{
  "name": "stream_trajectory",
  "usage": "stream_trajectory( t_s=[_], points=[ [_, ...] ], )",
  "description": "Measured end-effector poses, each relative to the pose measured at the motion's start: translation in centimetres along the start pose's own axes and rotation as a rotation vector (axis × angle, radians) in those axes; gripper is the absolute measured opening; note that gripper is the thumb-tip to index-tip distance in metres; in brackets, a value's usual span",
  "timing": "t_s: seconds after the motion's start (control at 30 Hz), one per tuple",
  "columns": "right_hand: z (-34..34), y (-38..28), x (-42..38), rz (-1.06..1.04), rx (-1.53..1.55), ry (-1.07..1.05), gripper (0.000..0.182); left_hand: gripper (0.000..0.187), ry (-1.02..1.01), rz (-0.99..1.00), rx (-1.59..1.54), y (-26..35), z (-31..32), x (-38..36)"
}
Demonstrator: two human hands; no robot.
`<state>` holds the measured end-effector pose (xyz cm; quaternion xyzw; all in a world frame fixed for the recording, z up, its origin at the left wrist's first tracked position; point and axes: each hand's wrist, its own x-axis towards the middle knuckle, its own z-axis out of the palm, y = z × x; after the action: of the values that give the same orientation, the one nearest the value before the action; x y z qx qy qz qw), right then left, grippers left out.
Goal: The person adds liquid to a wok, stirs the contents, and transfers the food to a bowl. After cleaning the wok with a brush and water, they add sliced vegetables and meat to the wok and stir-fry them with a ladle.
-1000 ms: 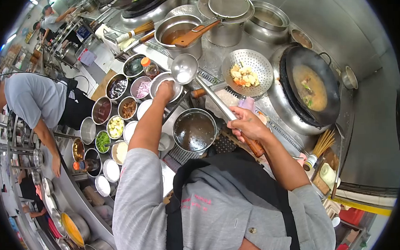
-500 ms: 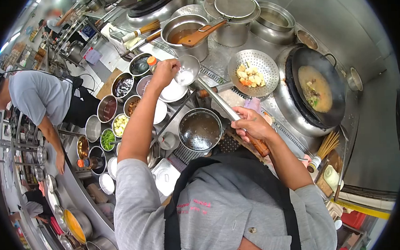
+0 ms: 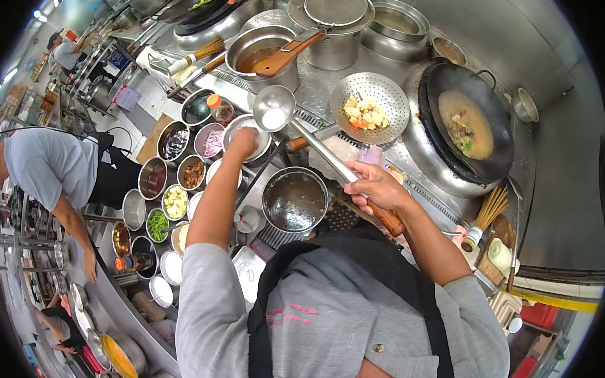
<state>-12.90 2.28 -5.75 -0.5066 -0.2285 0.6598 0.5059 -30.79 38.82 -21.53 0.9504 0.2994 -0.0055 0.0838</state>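
My right hand (image 3: 375,188) is closed round the handle of a long steel ladle (image 3: 322,149), close to its wooden end. A little white stuff, perhaps powder or salt, lies in the ladle's bowl, held over the row of containers. My left hand (image 3: 244,141) reaches down into a round white-filled container (image 3: 263,149) just beside the ladle bowl; its fingers are hidden. Around it stand a bowl of chopped pink onion (image 3: 213,143), a bowl of brown pieces (image 3: 193,173) and an orange-capped bottle (image 3: 222,110).
A wok (image 3: 472,124) of steaming broth sits on the right burner. Beside it a perforated strainer (image 3: 388,99) holds yellowish pieces. A pot (image 3: 264,50) with a wooden-handled tool across it stands behind. A co-worker (image 3: 58,159) leans over the left counter.
My left hand has moved from the ladle's bowl down into the white container. The ladle, still in my right hand, shows more white stuff in plain sight. The camera view has shifted slightly.
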Motion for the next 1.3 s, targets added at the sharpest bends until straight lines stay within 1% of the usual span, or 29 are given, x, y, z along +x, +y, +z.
stream_trajectory(
  t_s=[0.03,0.13,0.17,0.27,0.3,0.37,0.4,0.43,0.53,0.6,0.67,0.77,0.8,0.83,0.87,0.9,0.93,0.97,1.0,1.03,1.07,1.13,1.17,1.2,1.27,1.3],
  points=[
    [-0.1,-0.1,0.1,0.005,-0.020,0.008,0.044,0.030,-0.048,-0.058,0.016,0.5,0.5,-0.2],
    [-0.1,0.2,-0.1,0.034,-0.051,0.032,0.045,0.030,0.006,-0.082,-0.052,0.7,1.1,-0.3],
    [0.0,0.1,0.0,0.034,-0.043,0.038,0.046,0.029,0.022,-0.061,-0.064,0.1,1.9,0.1],
    [-0.1,0.1,0.5,0.016,-0.047,0.041,0.048,0.030,0.017,-0.083,-0.071,-0.5,2.5,0.3],
    [-0.2,0.4,0.6,0.014,-0.048,0.041,0.049,0.025,0.077,-0.071,-0.110,-0.5,2.5,-0.1],
    [-0.6,0.9,0.9,0.016,-0.099,0.046,0.052,0.022,0.061,-0.082,-0.130,-0.6,2.1,-0.3],
    [-0.7,0.8,1.0,0.012,-0.125,0.051,0.053,0.020,0.056,-0.084,-0.139,-0.2,1.2,-0.2],
    [-0.7,0.7,0.9,0.001,-0.114,0.036,0.054,0.018,0.056,-0.143,-0.174,0.0,0.4,-0.3],
    [-0.5,0.4,0.7,-0.012,-0.095,0.009,0.057,0.020,0.196,-0.082,-0.518,0.3,-3.1,-0.2],
    [-1.0,0.6,0.6,-0.001,-0.096,0.015,0.058,0.018,0.320,0.033,-0.498,3.0,-7.1,-1.0],
    [-0.6,-0.1,-0.2,0.025,-0.019,0.004,0.057,0.016,0.350,0.079,-0.442,4.0,-9.1,-0.6],
    [-0.4,-0.9,-1.4,0.039,0.120,-0.022,0.052,0.017,0.351,0.031,-0.379,4.3,-10.5,-0.4],
    [-0.6,-0.7,-1.6,0.043,0.178,-0.032,0.049,0.016,0.436,0.085,-0.313,2.8,-9.3,0.0],
    [-2.3,-0.7,-3.9,0.011,0.248,0.031,0.047,0.012,0.427,0.021,-0.318,1.3,-7.8,0.4],
    [-3.1,-0.4,-5.2,-0.011,0.290,0.045,0.041,0.010,0.437,0.088,-0.318,0.0,-6.7,0.3],
    [-3.7,-0.7,-6.6,-0.035,0.303,0.078,0.041,0.010,0.428,-0.005,-0.372,0.6,-6.9,-0.2],
    [-4.3,-1.0,-8.4,-0.058,0.314,0.110,0.041,0.012,0.519,0.058,-0.438,0.9,-6.7,-1.0],
    [-5.5,-0.9,-10.4,-0.116,0.320,0.142,0.045,0.019,0.451,0.010,-0.351,-0.2,-6.1,-0.9],
    [-6.4,-0.7,-12.0,-0.166,0.320,0.161,0.049,0.023,0.488,0.001,-0.434,0.2,-5.6,-1.8],
    [-7.3,-0.8,-13.3,-0.207,0.317,0.164,0.053,0.021,0.519,0.012,-0.459,0.8,-5.5,-2.0],
    [-7.7,-1.3,-15.2,-0.222,0.328,0.259,0.054,0.019,0.555,0.010,-0.481,1.4,-5.4,-2.2],
    [-9.2,-2.2,-18.5,-0.286,0.244,0.384,0.050,0.018,0.392,-0.108,-0.656,3.0,-5.3,-2.6],
    [-10.2,-2.6,-20.0,-0.283,0.172,0.452,0.048,0.018,0.309,-0.173,-0.735,3.9,-5.4,-2.9],
    [-11.3,-2.9,-21.4,-0.278,0.102,0.520,0.047,0.019,0.340,-0.098,-0.738,5.9,-5.6,-3.4],
    [-14.1,-2.4,-23.0,-0.281,-0.004,0.696,0.046,0.019,0.318,-0.080,-0.849,7.7,-4.1,-3.0],
    [-15.1,-2.4,-23.6,-0.260,-0.080,0.772,0.045,0.019,0.306,-0.030,-0.801,9.9,-5.0,-3.4]
  ],
)
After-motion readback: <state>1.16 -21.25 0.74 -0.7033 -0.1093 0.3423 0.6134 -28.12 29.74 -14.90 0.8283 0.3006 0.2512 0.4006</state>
